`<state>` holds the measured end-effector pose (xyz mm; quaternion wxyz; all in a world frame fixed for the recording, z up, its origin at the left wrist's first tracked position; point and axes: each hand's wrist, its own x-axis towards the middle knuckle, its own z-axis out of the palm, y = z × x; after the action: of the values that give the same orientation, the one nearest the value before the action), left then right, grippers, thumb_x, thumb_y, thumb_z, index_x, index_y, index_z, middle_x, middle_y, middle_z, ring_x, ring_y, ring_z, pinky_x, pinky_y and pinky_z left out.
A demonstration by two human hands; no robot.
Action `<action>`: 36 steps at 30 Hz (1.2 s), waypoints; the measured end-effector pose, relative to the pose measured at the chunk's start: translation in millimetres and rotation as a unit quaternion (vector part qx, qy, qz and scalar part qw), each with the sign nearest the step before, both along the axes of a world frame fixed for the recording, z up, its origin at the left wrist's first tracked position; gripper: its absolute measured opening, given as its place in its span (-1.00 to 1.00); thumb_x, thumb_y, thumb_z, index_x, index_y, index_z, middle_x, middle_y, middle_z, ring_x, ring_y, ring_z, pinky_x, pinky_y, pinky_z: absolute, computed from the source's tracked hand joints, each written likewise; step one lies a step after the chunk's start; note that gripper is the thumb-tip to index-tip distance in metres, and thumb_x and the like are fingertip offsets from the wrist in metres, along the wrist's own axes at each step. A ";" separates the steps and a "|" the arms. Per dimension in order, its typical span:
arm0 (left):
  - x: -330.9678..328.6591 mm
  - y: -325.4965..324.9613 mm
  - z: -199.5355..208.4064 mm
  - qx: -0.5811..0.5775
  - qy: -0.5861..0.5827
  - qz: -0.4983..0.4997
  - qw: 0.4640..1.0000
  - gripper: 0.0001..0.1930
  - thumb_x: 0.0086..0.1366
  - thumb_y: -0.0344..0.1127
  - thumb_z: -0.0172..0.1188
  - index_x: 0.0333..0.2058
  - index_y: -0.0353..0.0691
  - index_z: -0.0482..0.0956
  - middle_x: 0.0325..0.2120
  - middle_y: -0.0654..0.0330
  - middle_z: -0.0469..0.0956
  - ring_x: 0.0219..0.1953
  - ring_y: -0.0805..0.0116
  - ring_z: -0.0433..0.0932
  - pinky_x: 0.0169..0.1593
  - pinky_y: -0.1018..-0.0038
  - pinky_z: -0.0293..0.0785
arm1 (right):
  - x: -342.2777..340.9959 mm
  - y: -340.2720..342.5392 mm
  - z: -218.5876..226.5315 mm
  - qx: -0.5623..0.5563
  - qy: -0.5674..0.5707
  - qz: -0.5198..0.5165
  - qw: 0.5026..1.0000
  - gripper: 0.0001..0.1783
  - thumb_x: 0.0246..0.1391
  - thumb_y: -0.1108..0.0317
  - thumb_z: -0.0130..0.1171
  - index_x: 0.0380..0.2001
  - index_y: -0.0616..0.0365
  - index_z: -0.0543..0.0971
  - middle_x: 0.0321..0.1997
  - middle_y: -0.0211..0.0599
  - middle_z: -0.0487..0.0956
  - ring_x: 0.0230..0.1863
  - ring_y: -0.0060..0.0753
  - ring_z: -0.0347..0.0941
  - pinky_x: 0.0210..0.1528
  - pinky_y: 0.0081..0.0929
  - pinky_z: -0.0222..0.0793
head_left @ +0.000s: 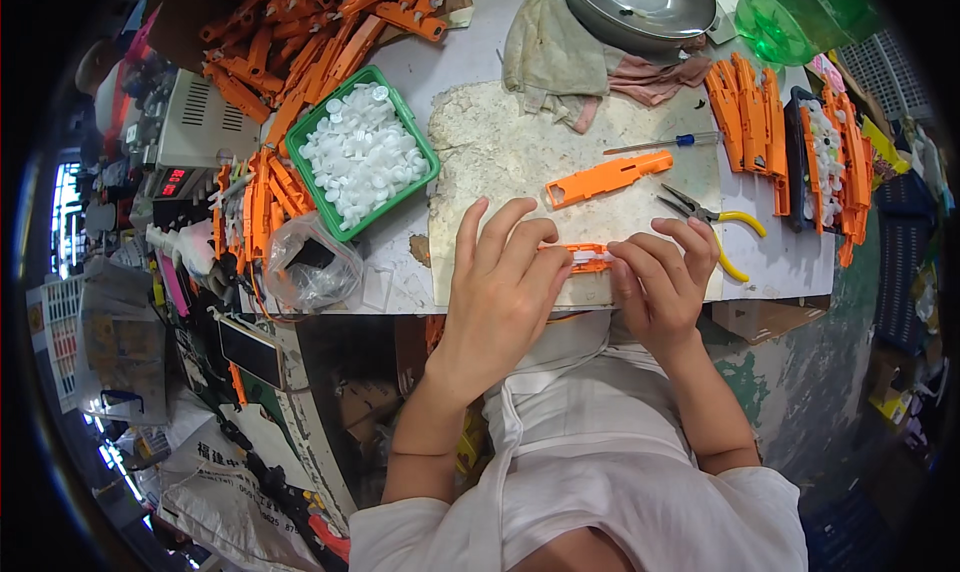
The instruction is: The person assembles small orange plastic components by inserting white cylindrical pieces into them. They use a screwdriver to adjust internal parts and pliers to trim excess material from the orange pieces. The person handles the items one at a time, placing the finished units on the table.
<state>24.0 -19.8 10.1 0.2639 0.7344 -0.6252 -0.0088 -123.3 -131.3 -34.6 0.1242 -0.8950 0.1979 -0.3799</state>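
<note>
Between my two hands, at the near edge of the table, lies an orange plastic housing (pixel 590 259) with white parts inside it. My left hand (pixel 508 287) grips its left end, fingers curled over it. On the right end, the thumb and fingertips of my right hand (pixel 662 280) pinch the housing. Just beyond them an orange plastic cover (pixel 610 179) lies on the worn white board (pixel 480 162). Pliers with yellow handles (pixel 715 217) rest to the right of it, and a screwdriver with a blue handle (pixel 685 140) lies farther back.
A green basket (pixel 431 177) full of small white plastic parts stands at left. Orange housings (pixel 330 32) are heaped at the back left, and more orange pieces (pixel 745 112) stand in rows at right. A metal bowl (pixel 645 7), a rag (pixel 555 52) and a green container (pixel 800 17) are at the back.
</note>
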 end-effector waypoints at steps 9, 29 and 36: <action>4.5 10.5 -0.4 -0.042 0.045 0.063 0.996 -0.93 0.12 -0.41 0.20 -0.46 -0.24 0.50 -0.30 0.16 0.47 0.04 0.02 0.34 0.13 0.10 0.19 | 0.6 -1.0 0.5 -0.001 -0.012 0.004 1.000 -0.84 -0.12 0.36 0.28 -0.37 0.02 0.60 -0.35 -0.48 0.52 -0.08 -0.33 0.38 0.13 -0.19 0.09; -5.4 3.0 4.4 -0.005 -0.118 0.017 0.993 -0.88 0.01 -0.35 0.31 -0.43 -0.14 0.58 -0.19 0.27 0.45 0.11 0.14 0.29 0.22 -0.02 0.06 | 4.9 -2.6 6.3 0.046 0.091 0.064 0.993 -0.62 -0.18 0.15 0.34 -0.22 -0.06 0.54 -0.13 -0.50 0.44 0.18 -0.26 0.16 0.26 0.00 -0.14; 1.4 -4.5 7.7 0.034 -0.201 -0.061 0.977 -0.85 0.03 -0.32 0.27 -0.40 -0.16 0.54 -0.21 0.29 0.44 0.11 0.27 0.30 0.25 0.00 0.06 | 6.3 -2.3 8.5 0.049 0.108 0.075 0.990 -0.63 -0.14 0.14 0.31 -0.21 -0.10 0.53 -0.12 -0.51 0.44 0.21 -0.27 0.14 0.29 0.02 -0.18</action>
<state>25.4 -24.3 17.8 0.1064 0.6906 -0.7081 0.1014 -117.0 -133.6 -26.1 0.1740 -0.9360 0.1603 -0.2606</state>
